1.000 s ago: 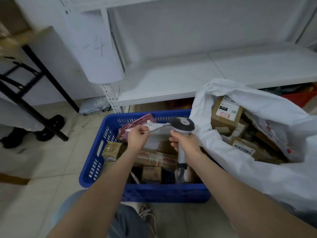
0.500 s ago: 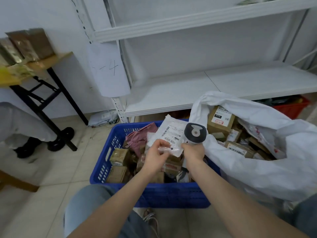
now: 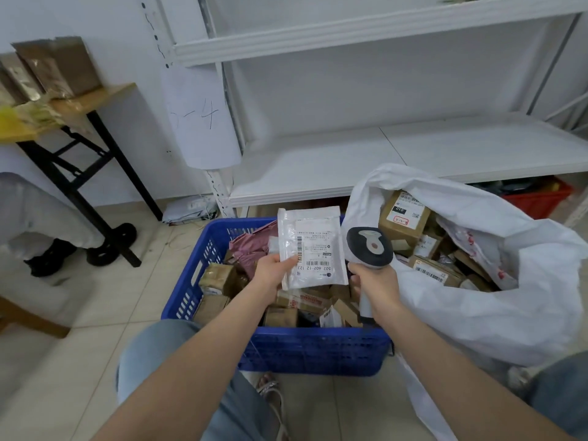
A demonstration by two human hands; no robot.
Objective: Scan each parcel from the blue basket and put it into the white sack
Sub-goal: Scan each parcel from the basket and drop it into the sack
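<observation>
My left hand pinches the lower left edge of a flat white plastic parcel, held upright above the blue basket with its barcode label facing me. Just to its right, my right hand grips the handle of a grey and white barcode scanner, whose head sits beside the parcel's right edge. The basket holds several brown boxes and a pink bag. To the right lies the open white sack, with several labelled cardboard boxes inside.
A white metal shelf unit stands behind the basket, with a red crate under it. At left are a wooden table on black legs and another person's legs and black shoes. My knees frame the tiled floor.
My left hand has lifted the white parcel out of the basket and turned its label up toward me. The scanner has stayed beside it. My view has tilted upward.
</observation>
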